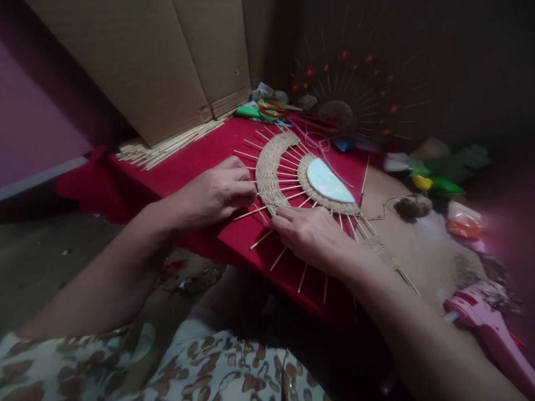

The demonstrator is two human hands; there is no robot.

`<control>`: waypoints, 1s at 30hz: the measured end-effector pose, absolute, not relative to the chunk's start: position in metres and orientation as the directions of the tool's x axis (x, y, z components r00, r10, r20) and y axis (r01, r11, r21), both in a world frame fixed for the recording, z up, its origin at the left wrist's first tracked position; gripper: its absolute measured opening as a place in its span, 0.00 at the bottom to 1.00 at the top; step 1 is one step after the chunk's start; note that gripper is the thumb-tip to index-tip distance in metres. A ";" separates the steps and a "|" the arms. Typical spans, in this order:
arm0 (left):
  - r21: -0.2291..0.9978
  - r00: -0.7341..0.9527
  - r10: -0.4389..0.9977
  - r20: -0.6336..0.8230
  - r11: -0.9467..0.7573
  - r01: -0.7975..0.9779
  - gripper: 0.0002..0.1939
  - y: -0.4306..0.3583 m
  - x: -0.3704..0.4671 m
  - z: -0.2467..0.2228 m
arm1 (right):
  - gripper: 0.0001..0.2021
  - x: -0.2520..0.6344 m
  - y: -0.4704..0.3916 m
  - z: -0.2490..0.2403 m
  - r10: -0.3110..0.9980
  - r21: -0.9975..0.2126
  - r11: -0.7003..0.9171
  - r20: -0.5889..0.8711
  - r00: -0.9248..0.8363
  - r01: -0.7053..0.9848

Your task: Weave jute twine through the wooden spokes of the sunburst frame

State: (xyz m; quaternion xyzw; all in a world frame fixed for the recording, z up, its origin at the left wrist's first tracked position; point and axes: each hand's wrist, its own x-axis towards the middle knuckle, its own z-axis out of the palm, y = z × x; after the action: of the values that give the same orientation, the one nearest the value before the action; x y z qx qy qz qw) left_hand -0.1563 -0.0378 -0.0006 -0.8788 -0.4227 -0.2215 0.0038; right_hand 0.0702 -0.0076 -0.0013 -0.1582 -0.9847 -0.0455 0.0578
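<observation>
A half-round fan of thin wooden sticks lies on a red cloth [200, 147], its sticks spreading from a pale blue half-disc [328, 181]. Twine is woven round the disc and again farther out as a wide twine band [270, 167]. My left hand [225, 189] is closed at the band's outer left side, fingers pinched by the stick ends; what they hold is hidden. My right hand [311, 234] is closed at the band's lower end, thumb and fingertips pressed together against the weave. A loose bit of twine hangs between the hands.
Loose sticks [167, 147] lie along a cardboard panel [146, 61]. Red-handled scissors [271, 110] rest at the back. On the right are a twine ball [413, 207], a pink glue gun [480, 312] and an orange-filled packet [465, 221]. A finished-looking stick piece with red flowers [345, 55] stands behind.
</observation>
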 end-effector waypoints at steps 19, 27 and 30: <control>0.672 0.452 0.792 0.410 -0.597 0.437 0.05 -0.009 -0.156 0.000 | 0.05 0.090 0.009 0.024 0.469 -0.350 0.799 -0.147 -0.871 0.489; 0.653 0.452 0.823 0.343 -0.555 0.516 0.06 -0.007 -0.170 -0.004 | 0.08 0.097 0.017 0.019 0.507 -0.585 0.651 -0.138 -0.851 0.483; 0.579 0.473 0.808 0.350 -0.584 0.570 0.08 -0.008 -0.169 -0.007 | 0.09 0.099 0.016 0.018 0.541 -0.615 0.624 -0.103 -0.835 0.481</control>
State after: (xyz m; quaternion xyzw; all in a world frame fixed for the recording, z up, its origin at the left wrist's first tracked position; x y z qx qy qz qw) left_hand -0.1691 -0.0075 -0.0067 -0.8358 -0.4122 -0.3056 -0.1954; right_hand 0.0986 0.0156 0.0181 -0.2839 -0.9000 0.3274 0.0459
